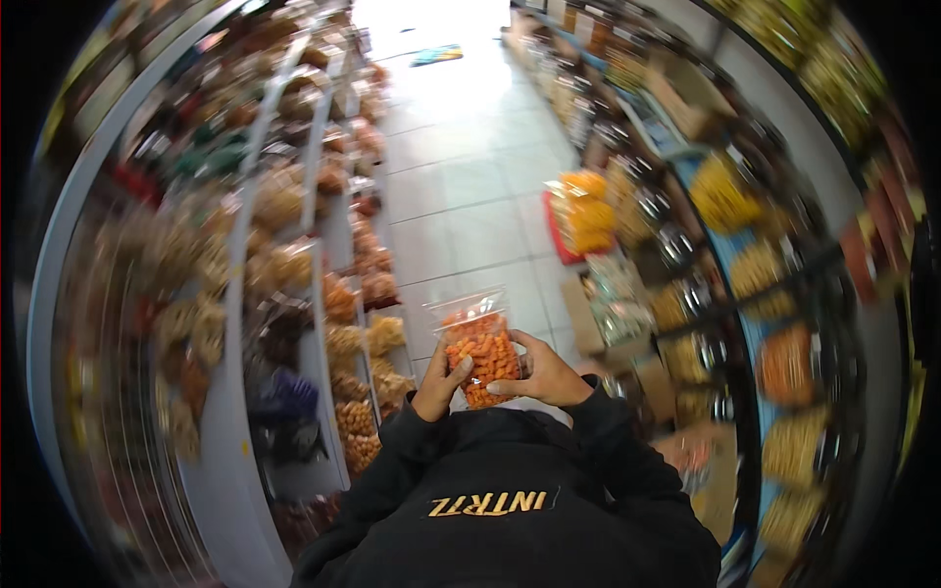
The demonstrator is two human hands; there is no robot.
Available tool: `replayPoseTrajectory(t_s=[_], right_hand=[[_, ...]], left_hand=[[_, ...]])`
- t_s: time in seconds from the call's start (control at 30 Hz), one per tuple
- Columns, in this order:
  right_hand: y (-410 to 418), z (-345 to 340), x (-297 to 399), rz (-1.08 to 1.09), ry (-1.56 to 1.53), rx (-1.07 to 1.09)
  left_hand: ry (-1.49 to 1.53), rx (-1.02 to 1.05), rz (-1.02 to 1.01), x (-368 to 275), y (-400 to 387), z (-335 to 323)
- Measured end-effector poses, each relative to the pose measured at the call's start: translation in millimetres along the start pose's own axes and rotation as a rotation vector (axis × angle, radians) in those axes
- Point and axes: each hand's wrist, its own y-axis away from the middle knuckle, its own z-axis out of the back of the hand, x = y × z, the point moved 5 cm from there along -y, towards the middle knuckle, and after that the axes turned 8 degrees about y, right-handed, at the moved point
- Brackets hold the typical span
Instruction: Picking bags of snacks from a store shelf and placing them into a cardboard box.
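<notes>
A clear plastic zip bag of orange snack pieces (481,353) is held upright in front of my body, between both hands. My left hand (441,378) grips the bag's left edge, its thumb lying over the front. On the right edge, my right hand (544,371) has its thumb across the lower front and its fingers at the side. The bag's transparent top stands above the snacks, over the tiled floor. The fingers behind the bag are hidden.
White shelves (242,294) full of bagged snacks line the left. Along the right stand shelves with blue surfaces (724,250), holding jars and bags. Yellow-orange packs (588,213) and an open cardboard box (581,309) edge the tiled aisle (463,184). Much of the surroundings is blurred.
</notes>
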Motion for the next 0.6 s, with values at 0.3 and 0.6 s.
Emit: replayPoseTrajectory(t_s=[0.3, 0.6], right_hand=[[192.2, -27.4, -65.4, -0.093, 0.024, -0.869], [372.2, -100.5, -125.2, 0.047, -0.297, -1.525]], left_hand=[[0.029, 0.637, 0.459, 109.0, 5.8, -111.4], [-0.172, 1.145, 0.792, 233.8, 105.8, -253.7]])
